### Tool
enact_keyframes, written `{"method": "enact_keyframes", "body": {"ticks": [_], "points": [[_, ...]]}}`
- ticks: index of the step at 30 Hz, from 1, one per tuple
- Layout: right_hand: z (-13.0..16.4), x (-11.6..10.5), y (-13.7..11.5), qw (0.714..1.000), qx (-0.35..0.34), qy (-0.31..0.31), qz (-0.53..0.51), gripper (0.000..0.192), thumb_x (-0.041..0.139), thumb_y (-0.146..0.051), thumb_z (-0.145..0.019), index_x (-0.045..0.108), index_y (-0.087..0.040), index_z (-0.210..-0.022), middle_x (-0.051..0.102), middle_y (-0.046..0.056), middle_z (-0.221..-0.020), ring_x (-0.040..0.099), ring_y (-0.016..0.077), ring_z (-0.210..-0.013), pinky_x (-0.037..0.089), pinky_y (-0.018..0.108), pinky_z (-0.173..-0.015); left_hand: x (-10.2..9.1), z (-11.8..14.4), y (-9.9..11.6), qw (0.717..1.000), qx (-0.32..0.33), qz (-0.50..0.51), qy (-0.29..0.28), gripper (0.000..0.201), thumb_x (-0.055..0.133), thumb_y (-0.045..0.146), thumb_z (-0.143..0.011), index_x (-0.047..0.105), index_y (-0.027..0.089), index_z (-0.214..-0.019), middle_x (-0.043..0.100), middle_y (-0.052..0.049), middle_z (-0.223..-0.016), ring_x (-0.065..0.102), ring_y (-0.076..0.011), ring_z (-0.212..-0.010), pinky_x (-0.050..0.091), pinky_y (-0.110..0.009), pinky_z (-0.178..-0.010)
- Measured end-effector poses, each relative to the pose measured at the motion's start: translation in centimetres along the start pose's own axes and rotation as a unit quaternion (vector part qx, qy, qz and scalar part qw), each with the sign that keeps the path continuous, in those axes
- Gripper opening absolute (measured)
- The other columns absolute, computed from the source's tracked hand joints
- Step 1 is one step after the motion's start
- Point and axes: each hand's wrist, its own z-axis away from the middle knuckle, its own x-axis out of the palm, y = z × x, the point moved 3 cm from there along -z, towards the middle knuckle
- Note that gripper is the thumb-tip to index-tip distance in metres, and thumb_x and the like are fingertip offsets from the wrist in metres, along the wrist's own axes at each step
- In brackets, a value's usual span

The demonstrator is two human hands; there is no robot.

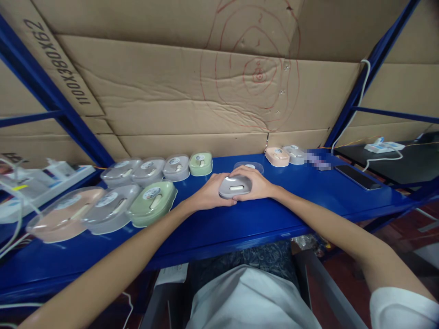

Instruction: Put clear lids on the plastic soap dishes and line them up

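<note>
Both of my hands grip a grey lunch box (235, 183) above the blue shelf, tilted so that its end faces me. My left hand (211, 192) wraps around its left side. From the right, my right hand (255, 182) closes over its top and underside. A pale bar shows on the lid, perhaps a handle or utensil. Just behind my right hand a clear lid (252, 165) with a round label lies on the shelf, partly hidden by that hand.
At left, several lidded boxes stand in two rows, among them a green box (152, 203) and a peach box (65, 214). Another peach box (277, 156) and a grey box (294, 154) stand at back right. A phone (357, 177) lies on the blue shelf (219, 230); cardboard rises behind.
</note>
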Motion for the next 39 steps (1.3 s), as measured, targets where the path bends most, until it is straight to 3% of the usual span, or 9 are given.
{"method": "enact_keyframes", "body": {"ticks": [12, 24, 33, 39], "points": [[-0.1, -0.1, -0.3, 1.000, -0.008, 0.020, -0.009, 0.064, 0.094, -0.050, -0.069, 0.069, -0.027, -0.123, 0.070, 0.010, -0.126, 0.069, 0.0300, -0.116, 0.055, 0.052, -0.106, -0.2, 0.0, 0.1, 1.000, -0.011, -0.004, -0.006, 0.076, 0.089, 0.049, -0.067, 0.062, 0.020, -0.132, 0.070, -0.009, -0.122, 0.064, -0.0354, -0.115, 0.050, -0.047, -0.100], [-0.1, -0.4, -0.5, 0.999, -0.023, 0.019, 0.014, 0.066, 0.093, -0.055, -0.068, 0.069, -0.029, -0.123, 0.066, 0.010, -0.130, 0.068, 0.0310, -0.118, 0.054, 0.051, -0.108, 0.0, -0.1, -0.5, 1.000, 0.000, 0.001, -0.007, 0.088, 0.091, 0.053, -0.068, 0.054, 0.021, -0.141, 0.066, -0.011, -0.133, 0.061, -0.0369, -0.123, 0.048, -0.050, -0.106], [-0.4, -1.0, -0.8, 0.999, -0.019, 0.042, 0.011, 0.058, 0.092, -0.054, -0.070, 0.072, -0.027, -0.118, 0.070, 0.010, -0.123, 0.070, 0.0303, -0.115, 0.055, 0.051, -0.105, 0.0, 0.2, -0.8, 0.999, -0.035, 0.013, 0.007, 0.114, 0.092, 0.056, -0.066, 0.036, 0.023, -0.160, 0.050, -0.018, -0.160, 0.052, -0.0435, -0.144, 0.045, -0.055, -0.116], [-0.6, -1.9, -0.7, 0.998, -0.001, 0.058, 0.000, 0.055, 0.093, -0.054, -0.071, 0.075, -0.026, -0.114, 0.073, 0.009, -0.120, 0.073, 0.0285, -0.108, 0.056, 0.051, -0.101, -0.3, 0.2, -0.7, 0.998, -0.058, 0.040, 0.008, 0.128, 0.096, 0.056, -0.062, 0.028, 0.020, -0.164, 0.042, -0.022, -0.166, 0.047, -0.0440, -0.149, 0.039, -0.059, -0.121]]}}
